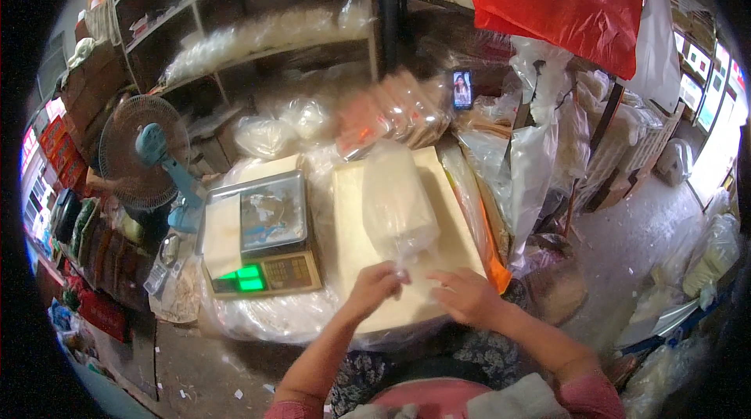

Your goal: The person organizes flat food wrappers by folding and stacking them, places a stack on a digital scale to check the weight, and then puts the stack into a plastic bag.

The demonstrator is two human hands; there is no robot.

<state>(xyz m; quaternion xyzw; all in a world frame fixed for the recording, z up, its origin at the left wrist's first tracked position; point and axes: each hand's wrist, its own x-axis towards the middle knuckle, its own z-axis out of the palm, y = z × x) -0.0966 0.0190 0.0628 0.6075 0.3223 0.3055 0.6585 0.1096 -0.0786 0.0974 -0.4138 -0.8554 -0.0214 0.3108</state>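
Observation:
A clear plastic bag (399, 196) packed with pale contents lies on a cream-coloured board (349, 243) before me. Its gathered neck points toward me, and my left hand (375, 289) pinches it at the near end. My right hand (466, 297) is just to the right of that neck, fingers somewhat apart, with nothing visible in them. Left of the board stands a digital scale (290, 271) with a lit green display. A cream sheet (223, 234) lies over the left part of its metal pan (273, 213).
A blue desk fan (154, 146) stands at the left. Behind the board are filled plastic bags (267, 136), a stack of packaged goods (399, 108) and a lit phone (462, 90). Red plastic sheeting (557, 8) hangs at upper right. Shelves (276, 55) rise at the back.

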